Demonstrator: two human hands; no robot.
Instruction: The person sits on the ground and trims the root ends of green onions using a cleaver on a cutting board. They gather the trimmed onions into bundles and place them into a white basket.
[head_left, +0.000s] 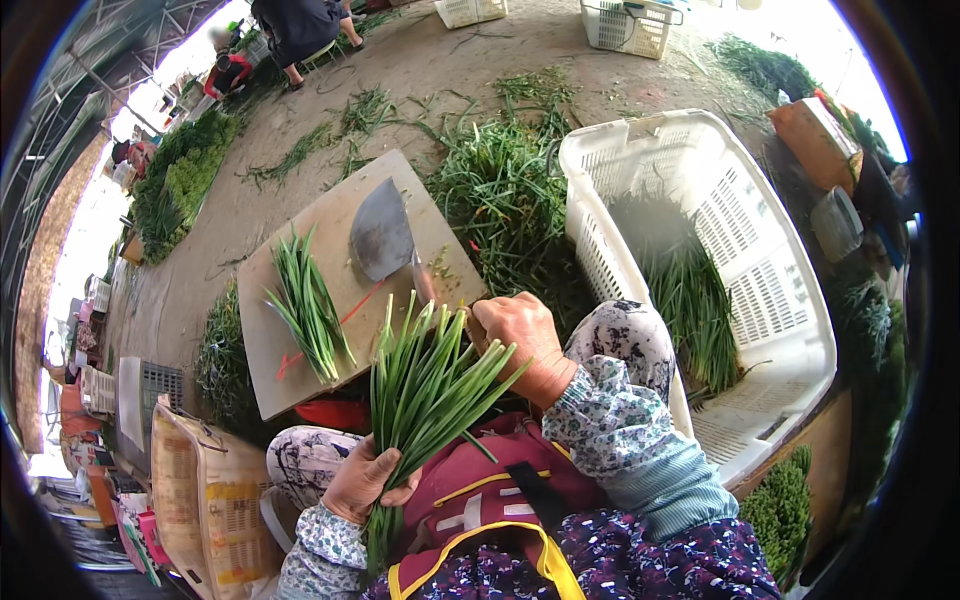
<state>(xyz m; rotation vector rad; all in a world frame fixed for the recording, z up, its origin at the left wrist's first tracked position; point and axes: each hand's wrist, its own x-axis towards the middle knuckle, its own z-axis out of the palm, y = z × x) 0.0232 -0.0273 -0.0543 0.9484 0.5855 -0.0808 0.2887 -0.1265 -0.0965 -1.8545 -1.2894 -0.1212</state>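
My left hand (375, 480) grips a bunch of long green chives (427, 382) near its lower part, with the cut ends fanned upward. My right hand (521, 337) is curled at the near right corner of the cutting board (277, 375), beside the chive ends. A brown, wood-like piece shows at its fingers; the bunch partly hides it, so what the fist holds is unclear. A broad-bladed cleaver (382, 229) lies on the board, its handle running behind the chives. A smaller bundle of chives (307, 304) rests on the board's left part, close to a red string (362, 300).
To the right stands a white plastic crate (780, 315) holding chives (690, 300). A heap of loose leaves (502, 195) lies beyond the board. A yellowish crate (176, 480) is at lower left. Two people, one seated (300, 30) and one in red (226, 75), are farther off.
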